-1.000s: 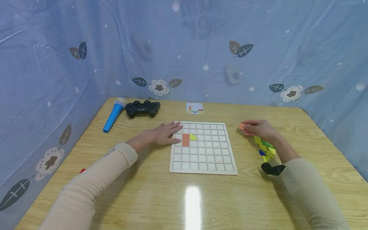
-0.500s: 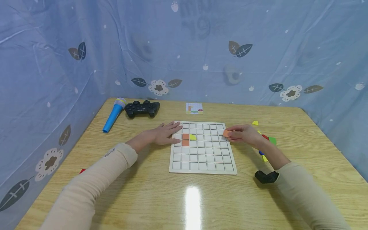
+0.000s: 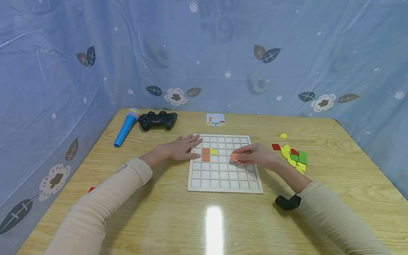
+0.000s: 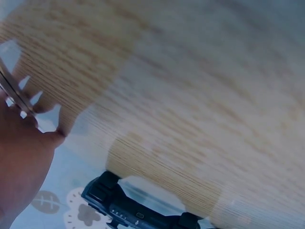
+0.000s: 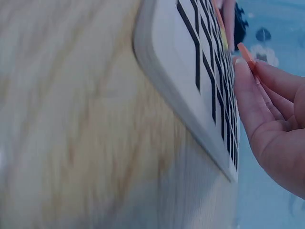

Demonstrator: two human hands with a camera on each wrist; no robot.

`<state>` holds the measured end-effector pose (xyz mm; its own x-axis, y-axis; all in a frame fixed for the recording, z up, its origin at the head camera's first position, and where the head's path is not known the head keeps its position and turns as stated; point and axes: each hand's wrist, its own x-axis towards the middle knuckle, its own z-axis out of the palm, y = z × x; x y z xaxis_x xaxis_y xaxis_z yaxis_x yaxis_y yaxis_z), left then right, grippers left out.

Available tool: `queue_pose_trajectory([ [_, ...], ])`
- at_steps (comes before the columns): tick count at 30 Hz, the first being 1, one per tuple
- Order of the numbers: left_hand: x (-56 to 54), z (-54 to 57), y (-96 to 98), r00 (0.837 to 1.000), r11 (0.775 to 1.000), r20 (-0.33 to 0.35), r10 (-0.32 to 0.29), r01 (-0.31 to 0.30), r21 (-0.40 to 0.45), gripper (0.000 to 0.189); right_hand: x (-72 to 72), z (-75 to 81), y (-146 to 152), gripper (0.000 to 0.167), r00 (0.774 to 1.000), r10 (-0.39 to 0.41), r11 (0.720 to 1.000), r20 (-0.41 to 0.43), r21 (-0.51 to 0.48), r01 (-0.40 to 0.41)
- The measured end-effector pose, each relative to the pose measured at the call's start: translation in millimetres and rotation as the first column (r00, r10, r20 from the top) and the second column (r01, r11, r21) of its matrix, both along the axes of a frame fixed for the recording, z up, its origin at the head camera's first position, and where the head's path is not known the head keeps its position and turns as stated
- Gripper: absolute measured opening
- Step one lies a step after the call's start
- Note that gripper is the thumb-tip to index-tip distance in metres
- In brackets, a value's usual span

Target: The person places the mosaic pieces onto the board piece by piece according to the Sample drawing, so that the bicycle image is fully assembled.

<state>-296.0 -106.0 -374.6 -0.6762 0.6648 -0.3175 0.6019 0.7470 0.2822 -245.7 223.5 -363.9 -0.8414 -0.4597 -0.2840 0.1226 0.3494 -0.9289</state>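
Observation:
My right hand (image 3: pixel 256 156) pinches an orange square tile (image 3: pixel 234 157) between thumb and fingers, above the right part of a white grid board (image 3: pixel 223 188). In the right wrist view the same tile (image 5: pixel 246 55) stands tilted at the fingertips. Fingers spread, my left hand (image 3: pixel 183 148) rests on the board's left edge. Two orange squares (image 3: pixel 206 158) lie in the grid, one below the other. Beside the upper one sits a yellow rounded piece (image 3: pixel 214 152).
Right of the board lies a loose cluster of yellow, green and red pieces (image 3: pixel 293 157). A small printed card (image 3: pixel 215 119) is behind the board. At the back left are a black game controller (image 3: pixel 157 120) and a blue toy microphone (image 3: pixel 126 127). A red piece (image 3: pixel 91 189) lies beside the left sleeve.
From beside the pieces on the right, my right hand has moved left over the board with the orange tile, uncovering the cluster. The left hand stays in place.

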Motion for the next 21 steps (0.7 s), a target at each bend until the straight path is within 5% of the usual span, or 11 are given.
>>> queue_pose_trajectory([
  [10, 0.5, 0.3, 0.6, 1.000, 1.000, -0.006, 0.000, 0.000, -0.001, 0.075, 9.1, -0.8, -37, 0.032, 0.998, 0.047, 0.998, 0.046, -0.040, -0.046],
  [21, -1.0, -2.0, 1.0, 1.000, 1.000, -0.011, 0.015, -0.015, -0.012, 0.075, 11.3, -3.3, -68, 0.027, 0.999, 0.045, 0.999, 0.014, 0.020, -0.045],
])
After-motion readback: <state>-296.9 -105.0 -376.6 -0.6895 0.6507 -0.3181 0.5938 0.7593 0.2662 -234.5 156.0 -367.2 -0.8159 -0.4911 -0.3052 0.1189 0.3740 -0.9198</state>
